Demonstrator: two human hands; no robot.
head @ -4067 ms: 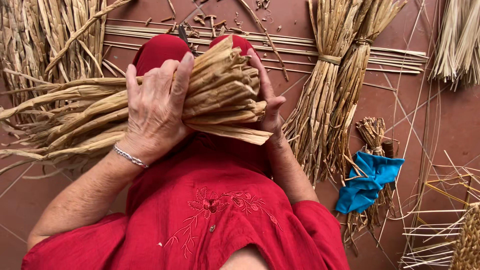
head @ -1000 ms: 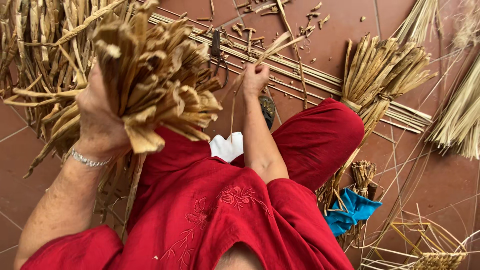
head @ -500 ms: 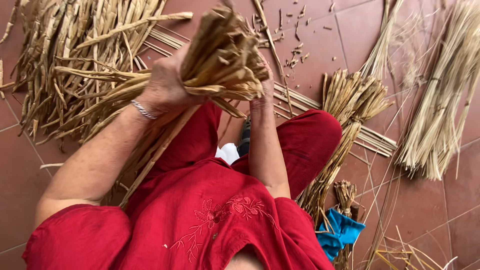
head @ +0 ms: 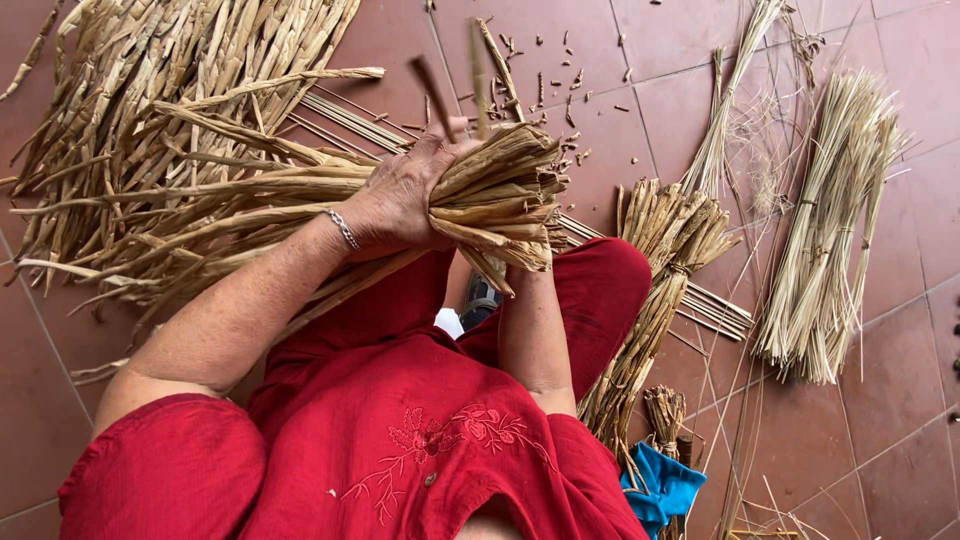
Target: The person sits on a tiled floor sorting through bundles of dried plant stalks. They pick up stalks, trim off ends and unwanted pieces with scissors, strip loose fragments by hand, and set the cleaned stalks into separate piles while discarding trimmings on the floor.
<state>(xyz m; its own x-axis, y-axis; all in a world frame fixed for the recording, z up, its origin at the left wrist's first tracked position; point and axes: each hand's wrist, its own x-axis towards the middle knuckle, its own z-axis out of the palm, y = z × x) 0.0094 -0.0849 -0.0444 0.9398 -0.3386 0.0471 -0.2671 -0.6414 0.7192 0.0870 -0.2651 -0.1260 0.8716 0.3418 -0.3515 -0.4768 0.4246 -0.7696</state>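
bundle of dried leaves [head: 500,200] gripped above the lap

left hand [head: 400,195] wraps the bundle's 9 o'clock side; right hand [head: 530,262] sits hidden at its 6 o'clock, grip impossible to tell, perhaps supporting. loose leaves [head: 150,120] lie at 10 o'clock.

A tied straw sheaf [head: 828,235] lies near the floor's [head: 900,400] right edge. A blue cloth [head: 662,490] sits by the bottom edge.

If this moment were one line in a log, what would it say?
left hand: grips bundle of dried leaves | right hand: hidden behind bundle | tied sheaf on tiled floor beside right knee
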